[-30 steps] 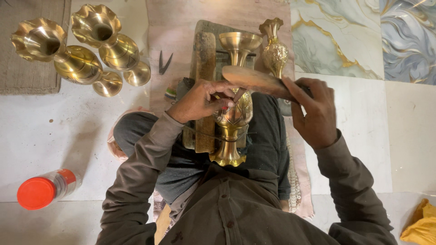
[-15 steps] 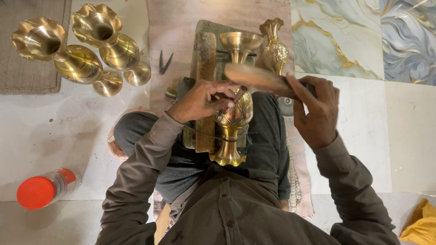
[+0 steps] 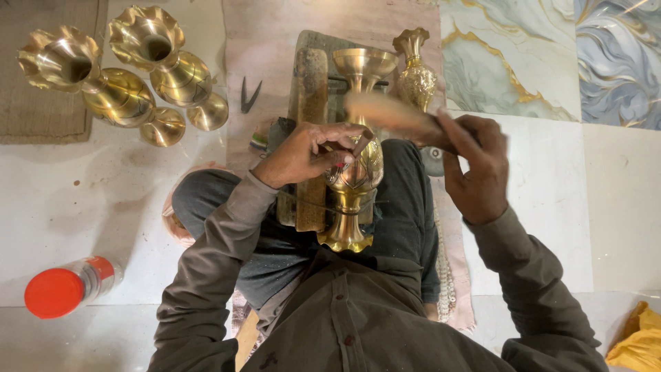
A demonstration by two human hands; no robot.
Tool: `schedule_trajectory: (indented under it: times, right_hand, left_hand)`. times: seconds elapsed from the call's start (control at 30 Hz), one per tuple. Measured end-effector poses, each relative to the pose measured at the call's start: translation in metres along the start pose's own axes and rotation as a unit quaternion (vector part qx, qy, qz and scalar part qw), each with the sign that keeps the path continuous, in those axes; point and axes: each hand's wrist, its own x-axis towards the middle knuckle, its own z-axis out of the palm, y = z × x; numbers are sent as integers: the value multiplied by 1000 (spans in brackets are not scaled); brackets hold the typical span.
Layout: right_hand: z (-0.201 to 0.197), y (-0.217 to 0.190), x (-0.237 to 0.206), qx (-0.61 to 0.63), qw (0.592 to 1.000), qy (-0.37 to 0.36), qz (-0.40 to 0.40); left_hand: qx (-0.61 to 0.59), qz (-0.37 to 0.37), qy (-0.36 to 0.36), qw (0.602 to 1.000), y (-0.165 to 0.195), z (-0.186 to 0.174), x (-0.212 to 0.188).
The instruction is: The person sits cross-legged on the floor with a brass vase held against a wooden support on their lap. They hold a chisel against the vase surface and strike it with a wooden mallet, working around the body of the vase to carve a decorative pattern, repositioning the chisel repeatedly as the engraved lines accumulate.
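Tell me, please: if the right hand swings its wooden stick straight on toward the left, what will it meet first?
Probably the neck of the brass vase that the left hand steadies; the blurred wooden stick in the right hand already lies across it, though depth is unclear.

The wooden mallet [image 3: 392, 114] in the right hand [image 3: 475, 169] is smeared by motion blur, its head shapeless. The left hand [image 3: 310, 151] covers part of the brass vase [image 3: 354, 179] belly, and whatever thin tool its fingers pinch is too small to tell. The yellow cloth [image 3: 637, 341] (near right corner) is cut off by the edge
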Motion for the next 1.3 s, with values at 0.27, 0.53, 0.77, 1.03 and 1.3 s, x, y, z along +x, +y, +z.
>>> schedule_trajectory:
  times: [0.27,0.53,0.77,1.03,1.3]
  right_hand:
    - [-3,-7,3,138,979,-16,153]
    - [5,3,-7,35,997,-15,74]
    - [2,7,-7,-72,996,-38,-27]
    - [4,24,-9,-67,989,-129,-15]
    - [5,38,4,-106,983,-115,-91]
  left_hand:
    - [-13,14,-4,1000,2,-1,0]
    - [-27,-14,-10,999,6,0,1]
    - [3,-32,1,999,1,-2,-4]
    - [-114,-24,197,973,-11,6,-7]
    - [-118,-21,181,976,-9,21,0]
